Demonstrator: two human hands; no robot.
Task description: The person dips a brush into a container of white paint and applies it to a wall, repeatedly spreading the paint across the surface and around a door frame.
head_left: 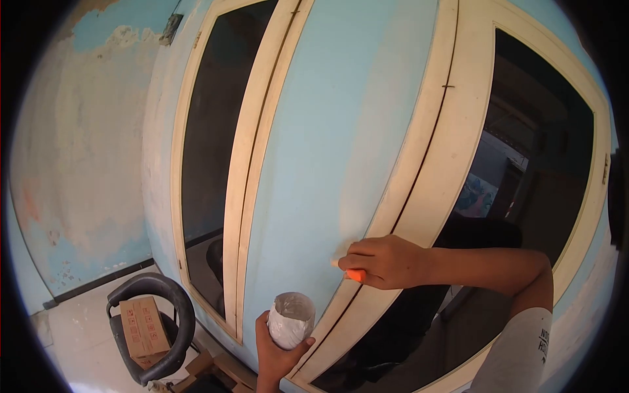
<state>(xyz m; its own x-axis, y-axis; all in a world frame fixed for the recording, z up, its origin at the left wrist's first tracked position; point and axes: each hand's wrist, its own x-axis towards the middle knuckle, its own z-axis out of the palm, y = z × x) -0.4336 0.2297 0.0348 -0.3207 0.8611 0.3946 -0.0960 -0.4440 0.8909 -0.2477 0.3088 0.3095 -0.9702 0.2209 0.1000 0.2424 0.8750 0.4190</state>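
My left hand is wrapped round a white cup, holding it upright with its open top towards me; pale smears coat its inside. Higher and to the right, my right hand is closed round a small paintbrush with an orange handle. Its pale tip pokes out left of my fingers, close to the light blue wall; whether it touches cannot be made out. A paler band runs up the wall beside the cream window frame. My fingers hide most of the brush.
A second cream frame with dark glass stands left. On the floor, a black chair bears a cardboard box. More cardboard lies low by the wall. Dark glass lies behind my right arm. The far-left wall is patchy.
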